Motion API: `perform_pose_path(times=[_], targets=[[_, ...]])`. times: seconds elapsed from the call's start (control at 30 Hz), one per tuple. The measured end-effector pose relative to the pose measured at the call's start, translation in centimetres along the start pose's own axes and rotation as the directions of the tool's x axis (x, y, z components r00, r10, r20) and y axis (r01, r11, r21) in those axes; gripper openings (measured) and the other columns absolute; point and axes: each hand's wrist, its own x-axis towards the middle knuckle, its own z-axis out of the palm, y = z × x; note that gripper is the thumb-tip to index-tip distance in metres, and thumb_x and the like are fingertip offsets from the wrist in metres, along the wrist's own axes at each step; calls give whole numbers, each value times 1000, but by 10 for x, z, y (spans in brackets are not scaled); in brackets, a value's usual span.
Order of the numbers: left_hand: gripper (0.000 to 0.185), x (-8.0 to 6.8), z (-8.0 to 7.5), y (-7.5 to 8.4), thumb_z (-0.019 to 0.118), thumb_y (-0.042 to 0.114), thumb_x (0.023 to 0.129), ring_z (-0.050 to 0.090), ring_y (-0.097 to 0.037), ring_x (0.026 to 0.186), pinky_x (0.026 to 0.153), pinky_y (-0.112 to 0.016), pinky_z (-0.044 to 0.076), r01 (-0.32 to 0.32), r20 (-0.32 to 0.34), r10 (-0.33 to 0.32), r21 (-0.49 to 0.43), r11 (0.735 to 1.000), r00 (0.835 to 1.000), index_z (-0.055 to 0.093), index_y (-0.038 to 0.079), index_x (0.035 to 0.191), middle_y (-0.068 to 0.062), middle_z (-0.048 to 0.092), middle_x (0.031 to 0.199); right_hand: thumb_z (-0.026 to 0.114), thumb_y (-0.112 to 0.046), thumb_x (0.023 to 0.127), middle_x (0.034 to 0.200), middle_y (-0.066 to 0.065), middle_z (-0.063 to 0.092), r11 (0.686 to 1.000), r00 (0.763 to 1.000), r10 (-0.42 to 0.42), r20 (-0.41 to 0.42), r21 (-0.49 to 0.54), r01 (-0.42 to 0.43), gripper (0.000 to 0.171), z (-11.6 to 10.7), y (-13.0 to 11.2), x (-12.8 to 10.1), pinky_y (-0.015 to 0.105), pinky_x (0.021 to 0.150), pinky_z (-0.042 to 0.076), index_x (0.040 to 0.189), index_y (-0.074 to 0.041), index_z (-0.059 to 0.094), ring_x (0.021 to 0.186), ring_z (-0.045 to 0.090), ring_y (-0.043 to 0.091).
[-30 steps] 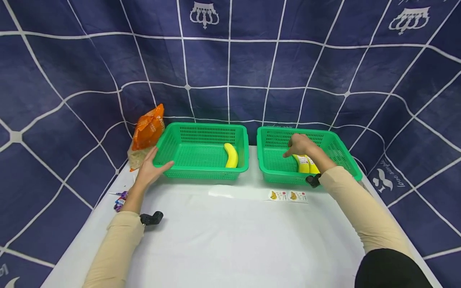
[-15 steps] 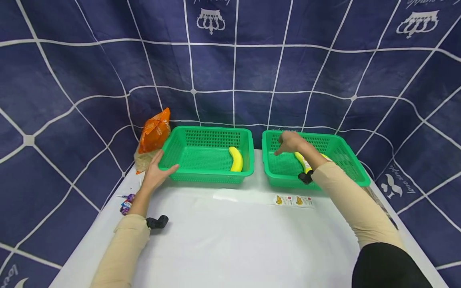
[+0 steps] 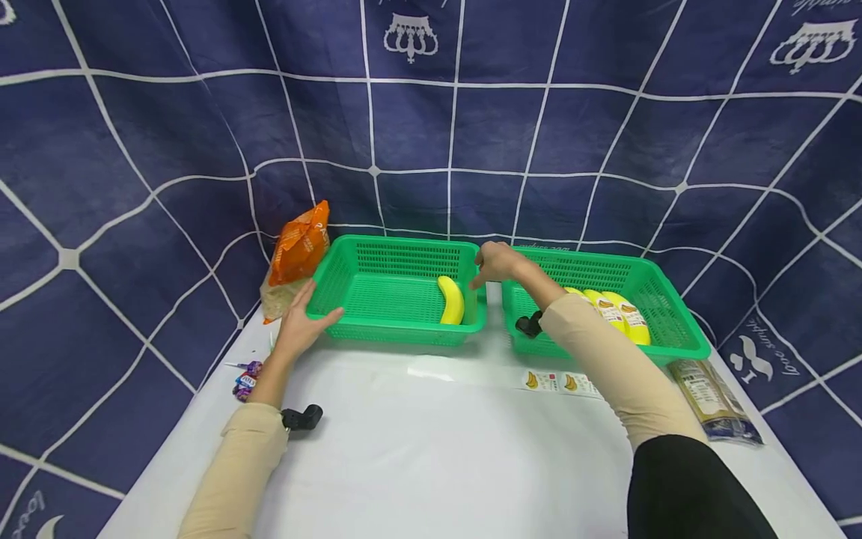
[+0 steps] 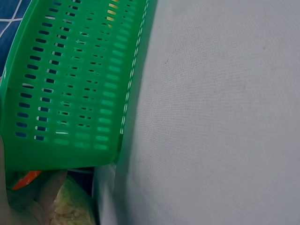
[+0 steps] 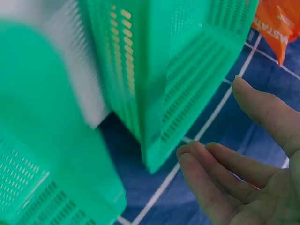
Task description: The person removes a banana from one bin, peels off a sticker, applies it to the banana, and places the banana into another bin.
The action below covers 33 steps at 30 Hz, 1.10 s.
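Observation:
In the head view, my left hand [image 3: 299, 326] is at the left end of the left green basket [image 3: 390, 331], fingers along its outside and thumb extended toward the front rim. One yellow banana [image 3: 452, 301] lies at this basket's right end. My right hand [image 3: 500, 263] hovers over the gap between the two baskets and holds nothing. In the right wrist view, the fingers of my right hand [image 5: 276, 187] are loosely bent, the thumb apart. Several bananas [image 3: 626, 318] with white labels lie in the right green basket [image 3: 673, 303], partly hidden by my right forearm.
An orange-topped bag [image 3: 299, 247] stands left of the left basket. Small purple wrapped items [image 3: 248, 380] lie by my left wrist. A strip of banana stickers [image 3: 555, 382] lies before the right basket. A flat clear packet [image 3: 714, 400] is at right. A blue curtain surrounds the table.
My right hand has moved left from over the right basket toward the left one, uncovering more labelled bananas. The left hand stays at its basket. The head view has shifted slightly.

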Motion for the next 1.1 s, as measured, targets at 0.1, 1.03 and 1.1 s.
perform_pose_path(times=[0.1, 1.03, 1.1], targets=[[97, 0, 2, 1, 72, 49, 83, 17, -43, 149, 117, -64, 19, 0, 3, 0, 0, 1000, 1000, 20, 12, 157, -8, 15, 165, 79, -35, 81, 139, 17, 57, 1000, 1000, -14, 25, -27, 15, 66, 4, -7, 12, 43, 97, 52, 133, 0, 58, 124, 55, 33], [96, 2, 2, -2, 73, 49, 82, 18, -41, 149, 116, -65, 20, 7, -23, -7, -12, 1000, 1000, 23, 15, 156, -5, 19, 164, 81, -28, 80, 94, 3, 45, 954, 974, 132, 186, 242, -176, 44, 33, -25, 98, 34, 90, 55, 99, -7, 47, 83, 56, 18], [96, 2, 2, -2, 73, 49, 82, 18, -42, 149, 116, -66, 19, 15, -21, -15, -9, 1000, 1000, 23, 16, 156, -4, 18, 164, 81, -27, 80, 111, 10, 51, 946, 968, 144, 208, 259, -196, 56, 41, -24, 102, 35, 96, 54, 116, -1, 47, 95, 59, 22]])
